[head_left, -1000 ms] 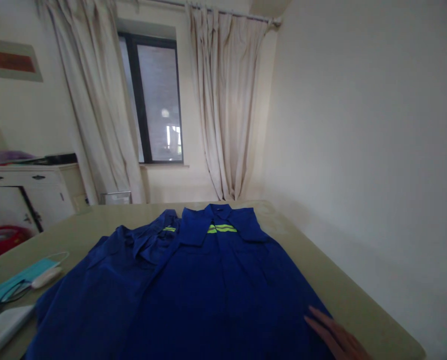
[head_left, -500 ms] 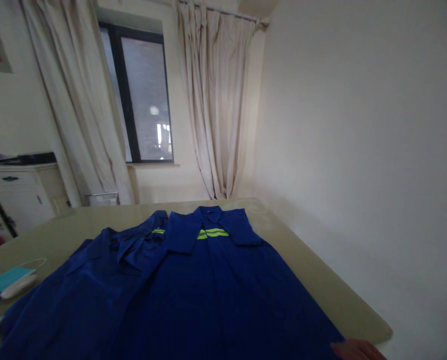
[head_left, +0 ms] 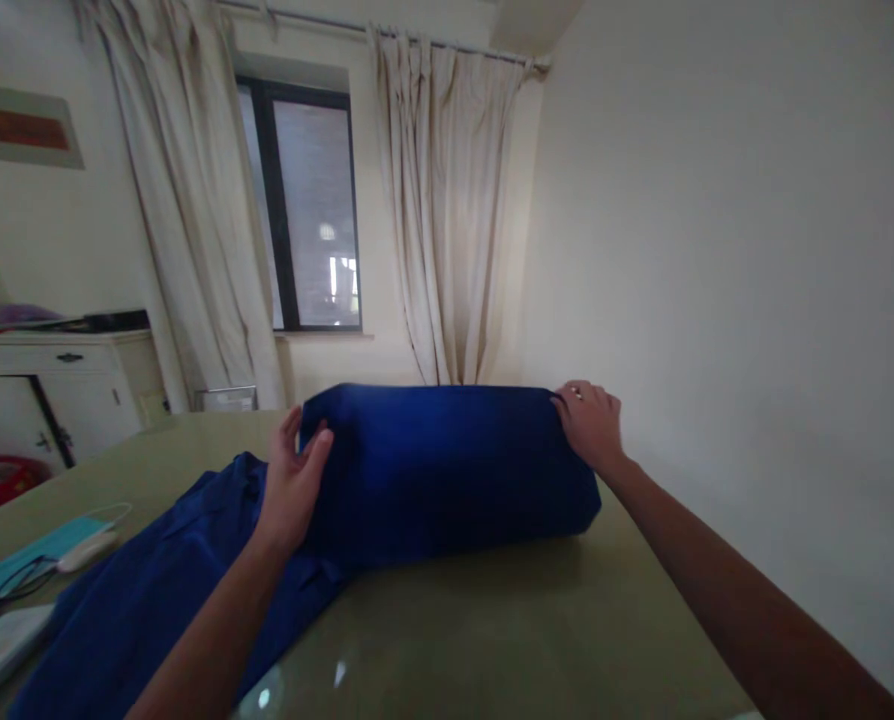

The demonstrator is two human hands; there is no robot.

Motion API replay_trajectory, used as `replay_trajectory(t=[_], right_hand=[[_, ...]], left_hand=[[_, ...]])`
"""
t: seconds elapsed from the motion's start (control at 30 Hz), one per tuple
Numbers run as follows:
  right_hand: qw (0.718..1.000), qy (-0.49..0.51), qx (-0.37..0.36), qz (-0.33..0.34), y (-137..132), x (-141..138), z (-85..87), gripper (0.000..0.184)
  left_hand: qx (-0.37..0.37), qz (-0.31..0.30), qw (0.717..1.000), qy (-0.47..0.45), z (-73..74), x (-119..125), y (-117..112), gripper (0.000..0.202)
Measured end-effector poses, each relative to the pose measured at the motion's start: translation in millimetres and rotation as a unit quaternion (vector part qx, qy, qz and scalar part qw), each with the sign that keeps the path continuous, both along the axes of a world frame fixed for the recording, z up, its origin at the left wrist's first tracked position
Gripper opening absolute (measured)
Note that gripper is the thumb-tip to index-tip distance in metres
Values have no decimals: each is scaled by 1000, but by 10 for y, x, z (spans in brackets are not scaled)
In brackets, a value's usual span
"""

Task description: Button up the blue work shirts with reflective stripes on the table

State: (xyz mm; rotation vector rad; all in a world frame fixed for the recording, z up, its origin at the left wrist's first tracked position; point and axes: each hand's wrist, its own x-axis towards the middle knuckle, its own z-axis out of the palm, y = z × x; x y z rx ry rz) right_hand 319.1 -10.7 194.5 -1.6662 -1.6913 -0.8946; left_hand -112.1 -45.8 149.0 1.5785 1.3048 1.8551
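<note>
1. Blue garment [head_left: 447, 470]: held doubled above bench [head_left: 507, 640], towards view's 6 o'clock.
2. Left hand [head_left: 295, 480]: grip loosely closed, garment's 9 o'clock edge held.
3. Right hand [head_left: 592, 420]: grip closed, 2 o'clock corner held.
4. Folding judged in hand; even lowering called for.

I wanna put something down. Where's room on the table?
The greenish tabletop is bare in front of the raised blue cloth garment, between the crumpled blue garment and the right forearm. Another patch lies behind the crumpled one. The left side is crowded: turquoise face mask, black cord, flat white object.
</note>
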Motion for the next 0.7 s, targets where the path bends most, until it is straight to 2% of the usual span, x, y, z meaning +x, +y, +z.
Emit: replay_trajectory(t=[0.03, 0.07, 0.1, 0.13, 0.17, 0.23, 0.3, 0.37, 0.4, 0.47, 0.53, 0.63, 0.7], right_hand=[[999, 25, 30, -20, 149, -98, 94, 38], [998, 40, 43, -24, 236, -171, 121, 40], [998, 45, 41, -14, 264, -220, 81, 42], [999, 40, 20, 10, 245, -249, -22, 42], [999, 27, -18, 44, 189, -257, -183, 43], [989, 10, -104, 108, 26, -215, -639, 44], [977, 30, -164, 132, -126, -94, -1179, 47], [973, 106, -180, 102, -208, 89, -1673, 52], [968, 155, -179, 81, -220, 190, -1869, 55], [955, 224, -180, 68, -202, 372, -2125, 58], [942, 269, -189, 63, -159, 482, -2208, 61], [920, 307, -232, 79, -100, 477, -2131, 66], [905, 321, -258, 104, -72, 405, -2044, 66]], left_hand=[[11, -20, 999, -36, 121, 91, 134, 87], [23, -28, 998, -52, 166, 150, 202, 93], [30, -37, 997, -57, 127, 174, 215, 95], [31, -42, 998, -45, 7, 161, 185, 93], [18, -49, 998, -19, -182, 115, 131, 88], [-47, -41, 997, 44, -679, -51, 14, 77], [-133, 19, 986, 95, -1166, -250, -43, 81], [-179, 45, 975, 121, -1476, -397, -17, 82], [-181, 55, 972, 141, -1540, -433, 20, 80], [-155, 73, 964, 203, -1507, -416, 120, 74], [-121, 76, 946, 291, -1349, -286, 238, 65], [-124, 49, 907, 398, -1131, 53, 422, 58], [-157, 35, 885, 438, -1090, 296, 543, 64]])
